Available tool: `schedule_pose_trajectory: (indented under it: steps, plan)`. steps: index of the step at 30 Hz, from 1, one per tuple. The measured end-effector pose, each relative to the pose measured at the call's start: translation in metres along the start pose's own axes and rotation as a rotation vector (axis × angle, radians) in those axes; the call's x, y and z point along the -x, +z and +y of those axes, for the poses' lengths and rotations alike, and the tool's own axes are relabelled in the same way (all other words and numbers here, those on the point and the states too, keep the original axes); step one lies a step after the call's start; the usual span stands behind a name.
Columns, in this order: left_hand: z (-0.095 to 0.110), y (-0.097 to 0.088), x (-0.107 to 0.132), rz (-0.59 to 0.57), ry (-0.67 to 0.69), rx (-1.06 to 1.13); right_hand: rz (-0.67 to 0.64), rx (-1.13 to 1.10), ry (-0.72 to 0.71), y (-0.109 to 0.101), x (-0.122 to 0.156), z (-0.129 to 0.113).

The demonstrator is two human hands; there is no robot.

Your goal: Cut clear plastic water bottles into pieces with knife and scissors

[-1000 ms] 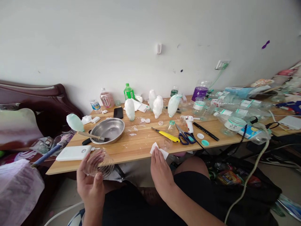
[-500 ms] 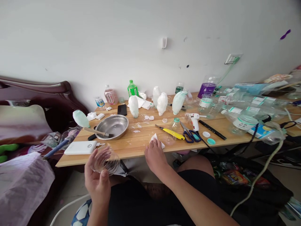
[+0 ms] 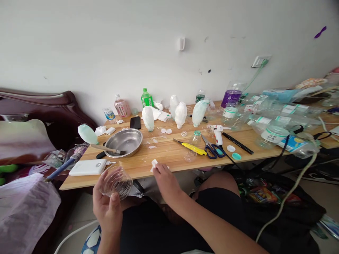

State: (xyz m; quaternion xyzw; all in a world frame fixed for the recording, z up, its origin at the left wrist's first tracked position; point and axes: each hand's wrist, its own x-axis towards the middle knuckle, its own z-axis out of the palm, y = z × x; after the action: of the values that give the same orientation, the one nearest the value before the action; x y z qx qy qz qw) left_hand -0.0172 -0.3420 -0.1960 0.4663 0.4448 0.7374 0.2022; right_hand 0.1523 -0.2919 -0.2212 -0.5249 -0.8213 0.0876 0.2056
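Note:
My left hand [image 3: 107,201] is wrapped round a clear, ribbed piece of cut plastic bottle [image 3: 118,181], held just off the table's front edge. A white tissue [image 3: 154,163] is pinched in the fingers of my right hand [image 3: 166,180], low over the front edge. Behind my left hand stands a metal bowl [image 3: 129,141] with a brush [image 3: 111,149] lying across its rim. To the right of my right hand lie a yellow utility knife [image 3: 194,148], blue-handled scissors [image 3: 212,150] and a cut bottle top [image 3: 196,137].
Several white-covered bottle shapes [image 3: 180,115] stand at the back of the table [image 3: 159,155]. A white glue gun [image 3: 218,134] and a black marker [image 3: 237,143] lie to the right, before a heap of clear bottles [image 3: 272,134]. A power bank [image 3: 87,167] sits at the left edge.
My right hand has moved left with the tissue, away from the utility knife and toward the bottle piece. My left hand holds the piece much as before. The view has shifted slightly.

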Motion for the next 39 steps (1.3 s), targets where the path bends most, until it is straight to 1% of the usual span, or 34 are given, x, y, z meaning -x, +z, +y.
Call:
schedule_pose_trajectory:
  steps: [3, 5, 8, 10, 11, 12, 14, 15, 16, 17, 19, 20, 22, 23, 24, 26, 29, 32, 34, 36, 39]
  plan:
    - [-0.001, -0.002, 0.002, -0.014, -0.007, -0.006, 0.03, -0.024, -0.031, -0.013, 0.016, 0.028]
    - [-0.004, -0.002, 0.003, -0.037, -0.034, -0.026, 0.069, -0.065, -0.045, -0.015, 0.027, 0.046]
    - [-0.013, -0.002, 0.004, -0.131, -0.071, -0.067, 0.114, -0.123, -0.018, -0.013, 0.039, 0.067]
    - [-0.02, -0.002, 0.004, -0.237, -0.056, -0.11, 0.147, -0.183, 0.008, -0.017, 0.044, 0.074]
    - [-0.023, -0.003, 0.004, -0.284, -0.035, -0.15, 0.18, -0.236, 0.014, -0.022, 0.047, 0.075]
    - [-0.025, -0.003, 0.003, -0.328, -0.009, -0.212, 0.225, -0.299, 0.015, -0.031, 0.049, 0.074]
    - [-0.024, -0.001, 0.003, -0.42, 0.058, -0.383, 0.326, -0.411, -0.014, -0.058, 0.054, 0.066]
    - [-0.022, 0.001, 0.003, -0.469, 0.107, -0.469, 0.365, -0.437, -0.051, -0.073, 0.056, 0.061]
    - [-0.019, 0.004, 0.002, -0.521, 0.161, -0.539, 0.374, -0.438, -0.121, -0.089, 0.057, 0.055]
    - [-0.015, 0.008, 0.002, -0.578, 0.213, -0.586, 0.349, -0.42, -0.227, -0.104, 0.057, 0.049]
    - [-0.005, 0.016, 0.003, -0.696, 0.283, -0.609, 0.231, -0.321, -0.484, -0.125, 0.054, 0.041]
    - [-0.001, 0.021, 0.003, -0.759, 0.3, -0.604, 0.17, -0.238, -0.612, -0.13, 0.051, 0.039]
    - [0.007, 0.03, 0.003, -0.895, 0.322, -0.588, 0.076, -0.03, -0.817, -0.131, 0.043, 0.04]
    - [0.01, 0.035, 0.003, -0.958, 0.336, -0.585, 0.037, 0.078, -0.883, -0.128, 0.04, 0.043]
    - [0.013, 0.04, 0.002, -1.01, 0.355, -0.588, -0.003, 0.175, -0.922, -0.123, 0.037, 0.046]
    - [0.015, 0.047, 0.0, -1.089, 0.396, -0.612, -0.074, 0.312, -0.947, -0.114, 0.036, 0.053]
    - [0.018, 0.057, -0.003, -1.19, 0.42, -0.647, -0.121, 0.402, -0.934, -0.104, 0.042, 0.061]
    - [0.021, 0.063, -0.004, -1.259, 0.443, -0.66, -0.103, 0.407, -0.906, -0.099, 0.053, 0.062]
    - [0.024, 0.066, -0.003, -1.271, 0.48, -0.67, -0.067, 0.398, -0.848, -0.095, 0.06, 0.059]
    - [0.026, 0.067, -0.002, -1.269, 0.521, -0.668, -0.015, 0.372, -0.748, -0.088, 0.067, 0.055]
    - [0.028, 0.068, -0.001, -1.257, 0.591, -0.669, 0.096, 0.304, -0.627, -0.073, 0.074, 0.051]
